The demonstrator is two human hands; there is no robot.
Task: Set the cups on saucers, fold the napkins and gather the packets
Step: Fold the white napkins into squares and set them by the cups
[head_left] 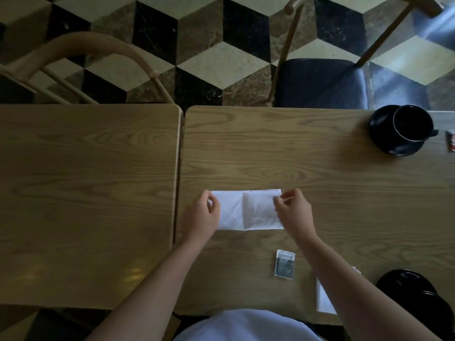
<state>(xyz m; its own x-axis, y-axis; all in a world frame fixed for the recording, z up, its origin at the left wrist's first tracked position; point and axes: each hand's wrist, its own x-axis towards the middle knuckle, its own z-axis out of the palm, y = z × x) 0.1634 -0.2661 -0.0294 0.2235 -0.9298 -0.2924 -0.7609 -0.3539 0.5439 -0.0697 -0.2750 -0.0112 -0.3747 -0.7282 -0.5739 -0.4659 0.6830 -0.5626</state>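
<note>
A white napkin [246, 209] lies folded into a wide strip in the middle of the right wooden table [307, 173]. My left hand [203, 215] pinches its left end and my right hand [293, 212] pinches its right end near the top corner. A grey and white packet [284, 264] lies nearer to me, between my forearms. A second white napkin [323, 300] shows partly under my right forearm. A black cup [412, 126] stands on a black saucer [384, 139] at the far right. Another black saucer [406, 284] sits at the near right. A red packet [451, 141] is cut off by the right edge.
A second wooden table [86, 193] stands flush to the left, with a narrow gap between the two. Beyond the far edges are a curved wooden chair back [81, 48] and a chair with a dark seat [320, 82], on a patterned floor.
</note>
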